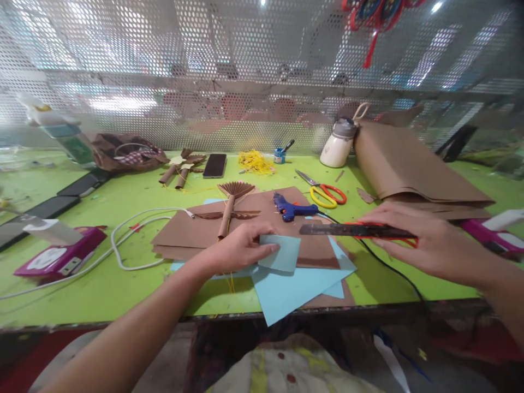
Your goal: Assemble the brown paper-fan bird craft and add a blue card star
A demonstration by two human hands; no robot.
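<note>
My left hand [248, 248] pinches a small light-blue piece of paper [286, 254] between thumb and fingers, above the stacked sheets. In my right hand [423, 240] is a long, flat utility knife [362, 230] with an orange and black handle; its dark, stained blade points left toward the paper. Under the hands lie blue paper sheets [286, 292] and a brown kraft paper stack [180, 234]. A rolled brown paper figure with a pleated fan top [228, 215] rests beside my left hand. Between the hands, a blue glue gun [292, 207] lies on the brown paper.
Yellow-and-orange scissors [323, 192], a white bottle [338, 144] and large brown paper [409, 158] stand behind. Yellow raffia [256, 162], a blue jar [279, 156], a phone [215, 165] and paper figures [180, 173] lie farther back. A white cable [117, 245] runs from a purple power strip [67, 254].
</note>
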